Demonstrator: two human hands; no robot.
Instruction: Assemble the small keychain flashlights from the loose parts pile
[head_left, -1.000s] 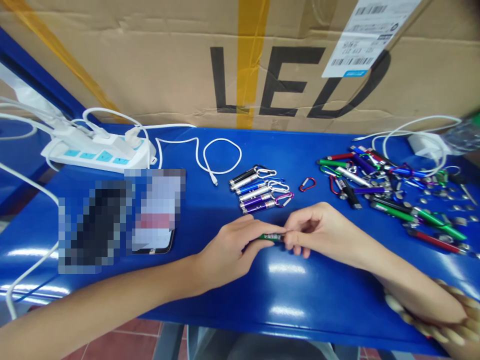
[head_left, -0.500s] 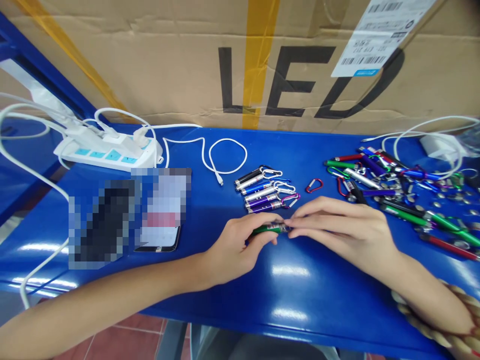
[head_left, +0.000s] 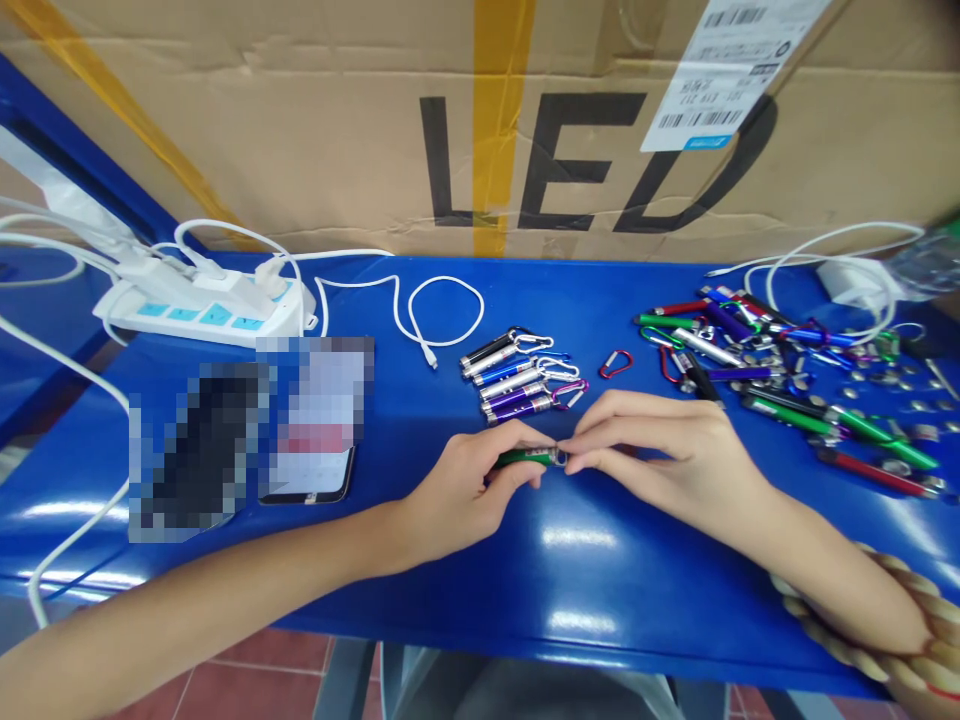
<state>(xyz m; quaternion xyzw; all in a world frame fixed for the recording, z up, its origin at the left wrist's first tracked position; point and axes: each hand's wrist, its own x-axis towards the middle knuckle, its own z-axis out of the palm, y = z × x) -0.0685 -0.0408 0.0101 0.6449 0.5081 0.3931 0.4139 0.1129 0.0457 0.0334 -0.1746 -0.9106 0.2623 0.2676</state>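
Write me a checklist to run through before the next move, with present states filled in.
1. Left hand gripping the green tube: ok.
2. Right hand at the tube's exposed end: ok.
3. Right hand's pinch on that end firm: cannot tell, too small to see.
4. Red carabiner within view, apart from both hands: ok.
5. Row of tubes laid side by side: ok.
6. Parts pile sorted by colour: not ok, colours are jumbled.

Slim green tube point(head_left: 525, 458), silvery-tipped, nearly level in the left grip point(head_left: 466, 482)
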